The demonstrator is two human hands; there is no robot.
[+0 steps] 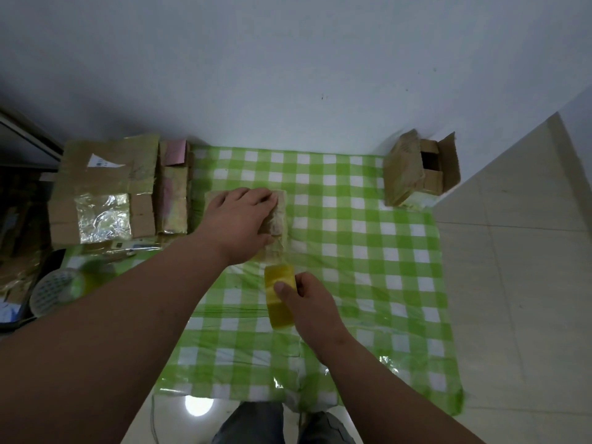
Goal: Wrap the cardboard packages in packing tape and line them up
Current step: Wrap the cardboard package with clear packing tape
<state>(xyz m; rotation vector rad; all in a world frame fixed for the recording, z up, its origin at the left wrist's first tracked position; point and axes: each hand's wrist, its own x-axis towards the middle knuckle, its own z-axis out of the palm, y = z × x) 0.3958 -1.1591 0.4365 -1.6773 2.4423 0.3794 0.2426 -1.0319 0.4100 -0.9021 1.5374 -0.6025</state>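
The left hand (238, 224) lies flat, fingers straight and spread, pressing down on a small cardboard package (278, 219) that sits on the green-and-white checked cloth (368, 251); most of the package is hidden under the palm, and only its right side and near corner show, glossy with tape. Just nearer the person than that hand, the right hand (312, 307) grips a yellowish roll of tape (279, 296), thumb curled over the top of the roll and the fingers closed round its far side. A clear strip of tape (278, 256) runs from the roll up to the near edge of the package under the left hand, so roll and package are joined by it. To the left of the pressing hand, close beside it, stand two packages already covered in tape: a narrow one with a pink label (174, 190) and, further left, a large flat box (104, 190) with a shiny patch on top. Well off to the right of both hands, at the far corner of the cloth against the white wall (288, 59), an open cardboard box (421, 169) lies on its side. Left of the left forearm, at the cloth's edge, rests a second, larger roll of tape (59, 291).
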